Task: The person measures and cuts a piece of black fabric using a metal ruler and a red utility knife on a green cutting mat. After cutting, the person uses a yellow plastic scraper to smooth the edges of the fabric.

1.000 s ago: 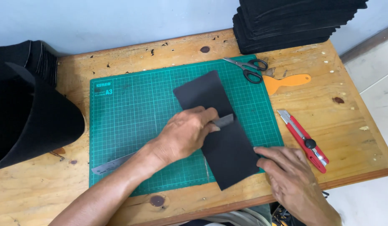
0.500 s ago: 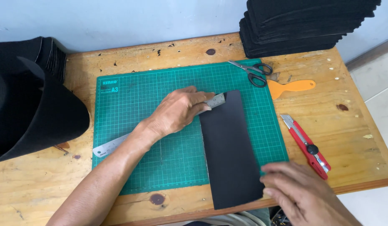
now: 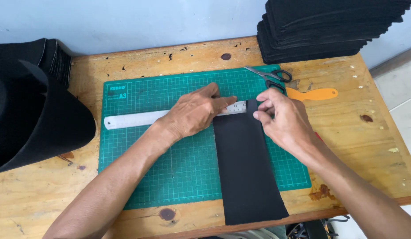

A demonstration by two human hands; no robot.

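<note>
Left hand (image 3: 194, 114): lies flat, fingers spread, pressing on the steel ruler (image 3: 139, 119); grip wide, holding nothing closed; the ruler's middle is hidden under the palm.
Right hand (image 3: 283, 119): fingertips pinch the top right corner of the black strip (image 3: 247, 172); the corner itself is covered.
Black strip: lies lengthwise on the green cutting mat (image 3: 170, 177), its near end overhanging the bench (image 3: 369, 146) edge.
Scissors (image 3: 269, 76): partly behind the right hand.
Orange scraper (image 3: 314, 93): blade end hidden.
Black stack (image 3: 329, 26): cut off at top of frame.
</note>
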